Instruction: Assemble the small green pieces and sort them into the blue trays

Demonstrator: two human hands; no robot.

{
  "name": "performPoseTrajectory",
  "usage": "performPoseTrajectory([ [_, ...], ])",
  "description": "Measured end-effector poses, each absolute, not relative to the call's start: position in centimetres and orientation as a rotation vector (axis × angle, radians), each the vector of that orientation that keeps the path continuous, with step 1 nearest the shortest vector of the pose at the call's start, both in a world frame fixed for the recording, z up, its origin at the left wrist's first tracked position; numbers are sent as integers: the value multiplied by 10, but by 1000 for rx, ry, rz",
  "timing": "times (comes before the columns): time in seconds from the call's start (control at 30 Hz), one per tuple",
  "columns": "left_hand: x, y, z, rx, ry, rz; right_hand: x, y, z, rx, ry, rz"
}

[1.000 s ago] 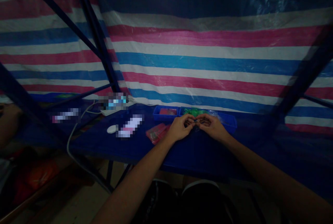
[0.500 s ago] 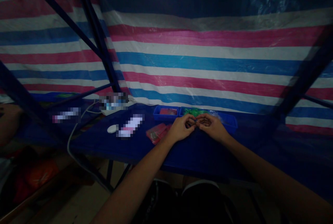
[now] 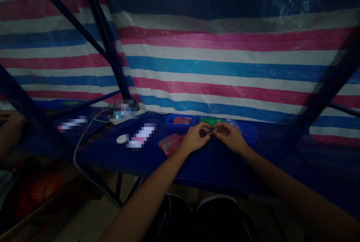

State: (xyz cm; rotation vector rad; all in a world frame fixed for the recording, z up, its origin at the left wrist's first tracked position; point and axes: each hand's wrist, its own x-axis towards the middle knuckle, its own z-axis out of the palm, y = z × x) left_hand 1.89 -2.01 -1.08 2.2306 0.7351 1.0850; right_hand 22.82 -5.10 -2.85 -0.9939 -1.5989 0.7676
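My left hand point(image 3: 197, 137) and my right hand point(image 3: 229, 136) meet fingertip to fingertip above the blue table point(image 3: 213, 163). Both are closed in a pinch around something small and dark that I cannot make out. Just behind them stands a blue tray point(image 3: 251, 131) with green pieces point(image 3: 209, 120) and clear plastic point(image 3: 232, 123) in it; my hands cover part of its front. A smaller blue tray point(image 3: 171, 126) holding a reddish packet point(image 3: 182, 120) is to its left. Flat reddish packets point(image 3: 169, 143) lie on the table beside my left wrist.
Left on the table are a phone point(image 3: 142, 136), a round white object point(image 3: 122, 139) and a white power strip point(image 3: 123, 118) with a cable point(image 3: 75, 157). Blue metal posts point(image 3: 105, 36) frame the table before a striped sheet point(image 3: 219, 66). Another person's arm point(image 3: 11, 131) shows far left.
My fingertips have shifted very slightly while staying pinched together. Otherwise the hands and the things on the table keep their places.
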Motion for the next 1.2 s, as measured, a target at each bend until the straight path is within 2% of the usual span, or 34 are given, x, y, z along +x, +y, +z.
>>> performPoseTrajectory([
  [0.43, 17, -20, -9, 2284, 822, 1048, 226, -54, -25, -1034, -1531, 682],
  [0.87, 16, -23, -6, 2300, 803, 1055, 225, -52, -29, -1027, -1612, 749],
  [1.1, 17, -25, -8, 2272, 812, 1037, 222, -57, -22, -1061, -1569, 692],
  [1.2, 17, -24, -8, 2272, 830, 1007, 221, -60, -18, -1102, -1595, 543],
])
